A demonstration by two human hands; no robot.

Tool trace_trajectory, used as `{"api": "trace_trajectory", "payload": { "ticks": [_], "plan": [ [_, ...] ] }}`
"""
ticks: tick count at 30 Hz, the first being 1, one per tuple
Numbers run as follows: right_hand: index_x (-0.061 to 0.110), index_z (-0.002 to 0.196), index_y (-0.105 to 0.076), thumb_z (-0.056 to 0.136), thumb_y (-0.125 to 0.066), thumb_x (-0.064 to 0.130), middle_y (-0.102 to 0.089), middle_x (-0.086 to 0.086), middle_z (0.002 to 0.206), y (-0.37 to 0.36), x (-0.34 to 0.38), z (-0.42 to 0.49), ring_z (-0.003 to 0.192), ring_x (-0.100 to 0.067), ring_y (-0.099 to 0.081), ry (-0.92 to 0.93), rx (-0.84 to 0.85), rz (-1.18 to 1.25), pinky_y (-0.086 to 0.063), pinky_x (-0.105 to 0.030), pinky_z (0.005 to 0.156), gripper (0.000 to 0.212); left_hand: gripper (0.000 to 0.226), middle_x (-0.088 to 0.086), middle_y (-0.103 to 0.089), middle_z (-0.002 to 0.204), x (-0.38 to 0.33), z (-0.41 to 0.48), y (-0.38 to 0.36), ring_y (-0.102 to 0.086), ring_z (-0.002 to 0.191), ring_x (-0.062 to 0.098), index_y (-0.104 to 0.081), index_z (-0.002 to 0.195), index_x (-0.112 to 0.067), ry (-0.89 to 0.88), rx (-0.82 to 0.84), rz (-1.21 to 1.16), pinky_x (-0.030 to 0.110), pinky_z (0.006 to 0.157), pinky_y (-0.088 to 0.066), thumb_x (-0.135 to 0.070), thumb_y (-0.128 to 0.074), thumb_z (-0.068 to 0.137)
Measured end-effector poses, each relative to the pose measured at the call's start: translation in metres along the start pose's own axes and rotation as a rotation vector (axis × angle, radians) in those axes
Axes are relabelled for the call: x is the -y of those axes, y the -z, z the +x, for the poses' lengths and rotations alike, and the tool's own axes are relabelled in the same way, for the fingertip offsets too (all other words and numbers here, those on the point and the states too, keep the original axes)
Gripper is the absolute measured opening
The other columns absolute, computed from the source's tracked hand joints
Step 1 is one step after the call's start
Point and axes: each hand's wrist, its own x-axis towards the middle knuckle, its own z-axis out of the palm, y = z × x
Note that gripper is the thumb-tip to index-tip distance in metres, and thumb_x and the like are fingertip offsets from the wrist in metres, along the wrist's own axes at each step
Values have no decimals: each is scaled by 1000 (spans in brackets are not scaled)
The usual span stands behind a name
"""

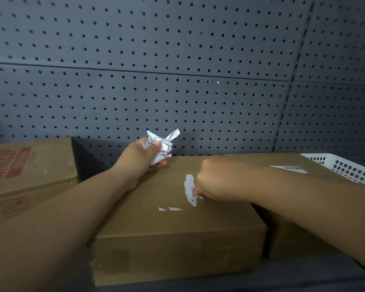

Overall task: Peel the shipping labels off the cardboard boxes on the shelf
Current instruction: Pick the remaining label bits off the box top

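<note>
A brown cardboard box point(156, 224) lies in front of me on the shelf. My left hand point(139, 157) rests on its far edge and grips a crumpled wad of peeled label paper point(160, 144). On the box top is a torn white label remnant point(189, 189); my right hand point(217, 178) is curled over it and pinches its right edge. Two small white scraps point(171, 208) stay stuck nearer to me. A second box point(282, 163) behind my right arm carries an intact white barcode label point(289, 169).
A box with red print point(30, 165) stands at the left, on top of another. A white perforated plastic basket point(346, 167) sits at the far right. Grey pegboard point(177, 81) forms the back wall. The dark shelf surface point(261, 281) shows at the bottom.
</note>
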Motion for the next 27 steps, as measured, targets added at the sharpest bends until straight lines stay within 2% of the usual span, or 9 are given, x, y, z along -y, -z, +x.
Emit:
{"api": "trace_trajectory", "payload": {
  "ticks": [2, 4, 7, 10, 12, 15, 19, 22, 27],
  "plan": [
    [11, 72, -56, 98, -44, 27, -40, -2, 56, 3, 0, 1, 51, -17, -35, -28, 10, 41, -24, -27, 47, 33, 18, 3, -70, 88, 0, 0, 1, -69, 70, 12, -59, 105, -14, 0, -2, -4, 19, 64, -56, -27, -48, 99],
    [11, 70, -52, 99, -41, 36, -45, -2, 60, 6, -6, 0, 59, -18, -44, -43, 34, 103, -34, -29, 54, 39, 17, 2, -70, 88, 0, 0, 1, -69, 71, 13, -59, 104, -15, 7, -3, -16, 20, 66, -57, -27, -48, 99],
    [7, 82, -68, 96, -42, 44, -64, -5, 70, 7, -15, -3, 59, -15, -51, -11, 53, 173, -44, -30, 64, 48, 15, 2, -70, 88, -1, 0, 1, -69, 70, 13, -59, 104, -15, 12, -2, -44, 20, 66, -58, -25, -49, 99],
    [10, 90, -72, 95, -43, 46, -70, -5, 81, 4, -16, -3, 69, -15, -60, 14, 56, 170, -50, -32, 71, 46, 14, 2, -70, 89, -1, 0, 1, -69, 70, 13, -59, 102, -16, 10, 1, -48, 19, 65, -57, -25, -48, 99],
    [15, 94, -73, 95, -44, 46, -72, -2, 84, 5, -17, -1, 71, -13, -62, 31, 52, 197, -50, -30, 73, 43, 14, 1, -70, 88, 0, 0, 2, -69, 70, 13, -59, 102, -16, 13, -2, -45, 22, 68, -58, -26, -49, 99],
    [25, 102, -73, 94, -47, 43, -72, 4, 88, 10, -22, -3, 63, -7, -58, 37, 62, 291, -48, -23, 71, 32, 13, 1, -70, 86, 0, 2, 1, -69, 70, 12, -58, 102, -17, 23, -8, -47, 29, 76, -57, -26, -49, 99],
    [30, 118, -65, 92, -52, 42, -69, 14, 107, 14, -19, -7, 66, 7, -52, 59, 14, 340, -37, -3, 65, 32, 15, 1, -70, 86, 1, 3, 2, -69, 71, 13, -59, 104, -16, 20, 0, -50, 30, 78, -56, -26, -49, 99],
    [33, 124, -60, 94, -49, 41, -69, 13, 105, 14, -15, -4, 63, 2, -42, 86, -29, 253, -31, -5, 56, 32, 16, 3, -70, 86, 2, 3, 2, -69, 72, 14, -59, 105, -15, 14, 5, -48, 31, 79, -56, -26, -49, 99],
    [29, 116, -66, 98, -44, 37, -70, 8, 100, 12, -10, -1, 58, -7, -40, 90, 17, 199, -27, -10, 54, 30, 15, 4, -70, 88, 2, 3, 2, -69, 73, 15, -59, 104, -16, 10, 17, -53, 32, 81, -57, -26, -48, 99]
  ]
}}
